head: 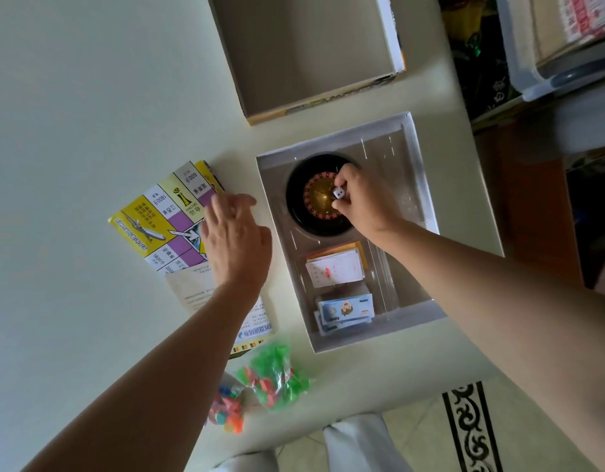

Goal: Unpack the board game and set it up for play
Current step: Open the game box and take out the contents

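Observation:
The open game box tray point(425, 185) lies on the pale table. Inside it sit a black roulette wheel point(296, 202), a stack of cards point(333, 269) and blue play money point(345, 310). My right hand point(362, 195) hovers over the wheel and pinches a white die point(338, 193). Left of the tray lies the folded yellow and purple game board point(161, 219), with a printed rules sheet point(192, 289) on its near end. My left hand point(236, 240) is over the board's right edge with its fingers straight.
The empty box lid point(304, 52) lies upside down at the far side. Two clear bags of game pieces, green and red point(274, 373) and mixed colours point(226, 408), lie near the table's front edge. Storage boxes point(546, 46) stand to the right of the table.

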